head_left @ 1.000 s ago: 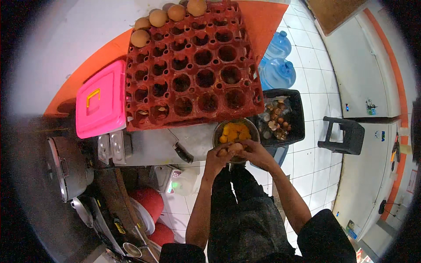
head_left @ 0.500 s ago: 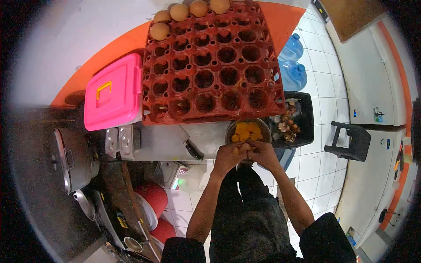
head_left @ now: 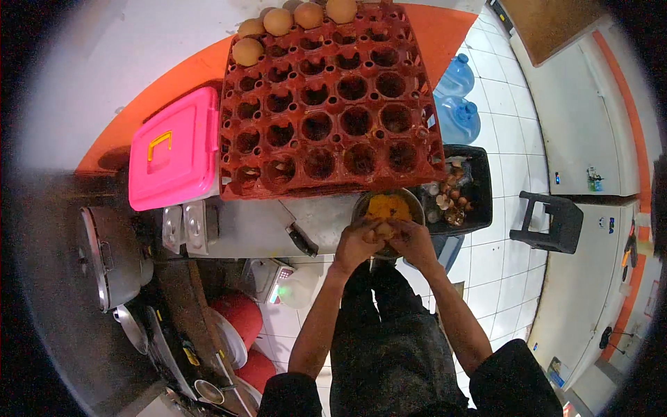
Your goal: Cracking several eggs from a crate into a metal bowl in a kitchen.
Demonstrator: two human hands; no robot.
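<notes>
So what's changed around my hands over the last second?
Your left hand and right hand have shifted their grip on the brown egg above the bowl; nothing was visibly let go. The camera moved, so the bowl sits slightly further right in view. Egg tray, knife and pink lid stayed put.

Egg [head_left: 384, 230], brown-shelled: held between your left hand [head_left: 357, 244] and right hand [head_left: 414, 243], over the near part of the bowl; partly covered by your fingers, any crack too small to tell.
Bowl [head_left: 419, 204], round, greyish: upright, open side up.
Yolks [head_left: 386, 206], orange-yellow: inside the bowl, visible toward its far side from you.
</notes>
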